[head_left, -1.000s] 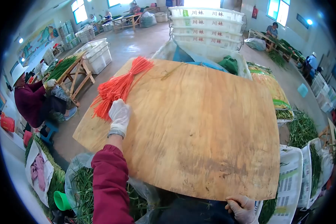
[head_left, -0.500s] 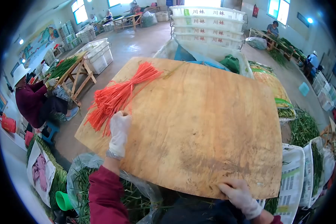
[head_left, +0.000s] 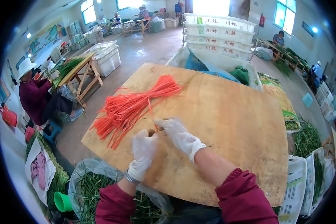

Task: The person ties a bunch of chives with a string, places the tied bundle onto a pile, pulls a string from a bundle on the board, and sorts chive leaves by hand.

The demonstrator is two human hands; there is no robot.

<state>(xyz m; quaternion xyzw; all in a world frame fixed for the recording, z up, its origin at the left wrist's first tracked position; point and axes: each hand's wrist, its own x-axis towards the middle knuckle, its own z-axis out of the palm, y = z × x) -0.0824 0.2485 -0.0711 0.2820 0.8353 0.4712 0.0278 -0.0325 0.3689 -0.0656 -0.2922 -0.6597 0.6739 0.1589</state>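
Observation:
A bundle of red plastic tying strands point(head_left: 138, 106), cinched at its waist, lies on the far left part of the wooden board point(head_left: 227, 123). From the waist a single red strand point(head_left: 151, 111) runs down towards my two hands. My right hand point(head_left: 178, 136), in a white glove and slightly blurred, pinches this strand with its fingertips. Just beside it on the left, my left hand point(head_left: 143, 151), gloved too, is closed at the strand's lower end. The fingertips of both hands nearly meet, and the exact grip of the left one is partly hidden.
Below the board's left edge sits a plastic bag of green stalks point(head_left: 91, 190), with a green cup point(head_left: 63, 201) beside it. Stacked white crates point(head_left: 220, 35) stand beyond the board; another white crate point(head_left: 293, 186) is at right. A co-worker point(head_left: 35, 91) sits at a bench on the left.
My right hand has left the board's near edge and come up beside my left. My left hand has shifted right and slightly down. The strand now stretches from the bundle to both hands.

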